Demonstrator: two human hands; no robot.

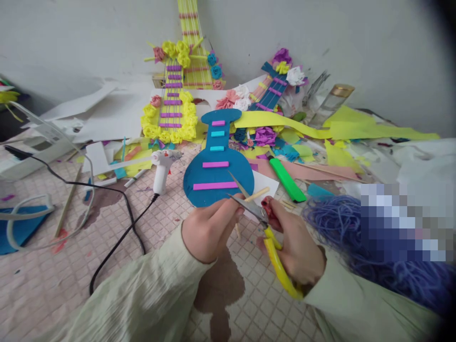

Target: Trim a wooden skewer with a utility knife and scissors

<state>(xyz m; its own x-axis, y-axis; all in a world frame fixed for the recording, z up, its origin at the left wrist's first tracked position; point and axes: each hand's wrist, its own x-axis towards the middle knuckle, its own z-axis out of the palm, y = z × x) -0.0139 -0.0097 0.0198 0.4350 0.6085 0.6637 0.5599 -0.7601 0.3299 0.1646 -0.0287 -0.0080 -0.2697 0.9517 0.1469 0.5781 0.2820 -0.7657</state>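
Note:
My right hand (295, 242) grips yellow-handled scissors (276, 266), their blades parted and pointing up to the left. Between finger and thumb, my left hand (213, 225) pinches a short thin wooden stick (258, 194) that crosses the blades. A dark red bit of something (267, 204) shows by my right thumb; I cannot tell what it is. Just beyond both hands lies a blue guitar-shaped cutout (219, 173) with pink and light blue strips across it. White paper (267, 183) sticks out beside it.
A white glue gun (162, 171) stands left of the cutout, its black cord running across the table. At right are a green utility knife (288, 179) and a heap of purple yarn (342, 223). Flower-trimmed paper guitars (173, 102) lean at the back among paper scraps and a glass jar (335, 99).

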